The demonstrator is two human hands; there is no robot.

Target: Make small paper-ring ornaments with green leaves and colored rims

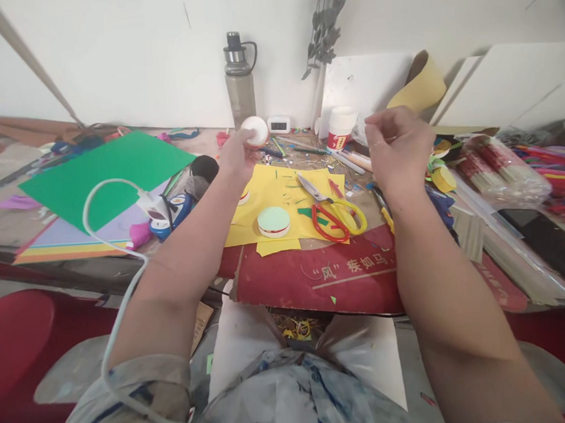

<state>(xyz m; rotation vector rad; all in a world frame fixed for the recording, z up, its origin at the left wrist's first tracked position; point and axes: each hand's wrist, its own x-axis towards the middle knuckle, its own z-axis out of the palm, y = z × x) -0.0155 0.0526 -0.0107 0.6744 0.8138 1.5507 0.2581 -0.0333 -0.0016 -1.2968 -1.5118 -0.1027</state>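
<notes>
My left hand (pixel 237 155) is closed around a small round white cup base (pixel 256 130), its pale flat face turned towards me, above the table's far half. My right hand (pixel 399 147) is raised to the right with thumb and fingers pinched together; what they hold, if anything, is too small to make out. Below, on yellow paper (pixel 240 231), stands another short round piece with a light green top (pixel 273 220). A third such piece (pixel 245 197) is partly hidden by my left forearm. Scissors (pixel 334 207) with red and yellow handles lie to the right, blades apart.
A grey bottle (pixel 240 84) and a small white digital clock (pixel 279 124) stand by the wall. Stacked paper cups (pixel 342 128) are behind my right hand. Green card (pixel 108 176) lies left, near a white cable (pixel 122 289). A dark phone (pixel 554 245) lies right.
</notes>
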